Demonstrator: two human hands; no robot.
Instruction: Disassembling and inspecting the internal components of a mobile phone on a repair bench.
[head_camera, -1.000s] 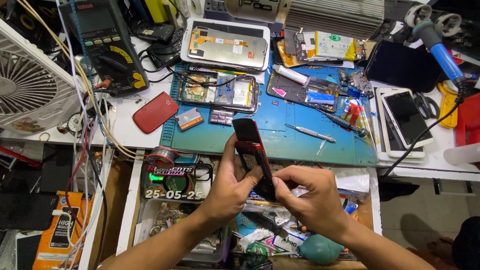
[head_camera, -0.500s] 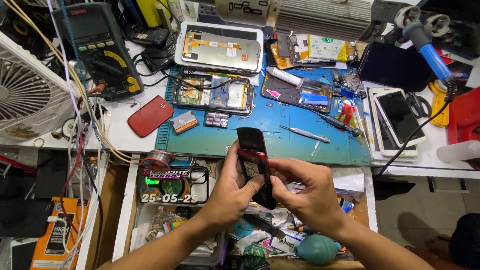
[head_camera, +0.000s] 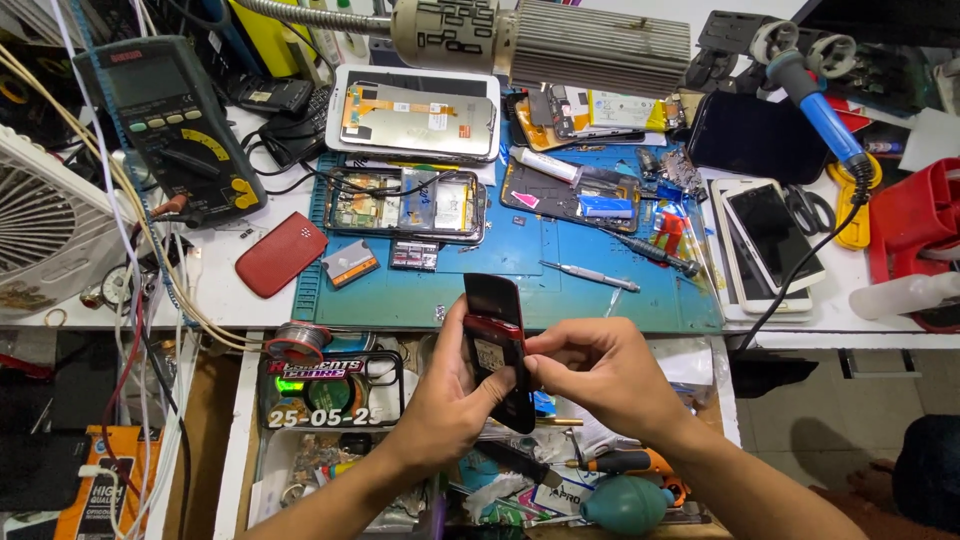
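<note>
**Small dark phone with red trim held between both hands above the open drawer**

The small black slab-shaped phone with a red rim (head_camera: 497, 355) stands nearly upright, its top leaning slightly away toward the bench, in front of the near edge of the blue rubber work mat (head_camera: 560, 290). The left hand (head_camera: 445, 400) cradles it from the left and below: the palm and curled fingers close around the lower half, and the thumb lies along the left edge. The right hand (head_camera: 600, 375) comes in from the right with its fingers bent, the fingertips (head_camera: 533, 362) pressing on the phone's middle at the right edge. Both hands are closed on the phone; its upper part juts free above them, its lower end shows below the right fingertips.

Under the hands lies an open drawer full of small tools, among them an orange-handled screwdriver (head_camera: 630, 462) and a teal rubber blower bulb (head_camera: 625, 503). On the mat, well beyond the phone, rest a pair of slim metal tweezers (head_camera: 585, 276), an opened phone body with its circuit board exposed (head_camera: 408, 204) and a small orange-and-black battery (head_camera: 351, 264). A red curved phone back cover (head_camera: 281, 254) lies on the white table left of the mat, near a dark green multimeter (head_camera: 170, 125).
</note>
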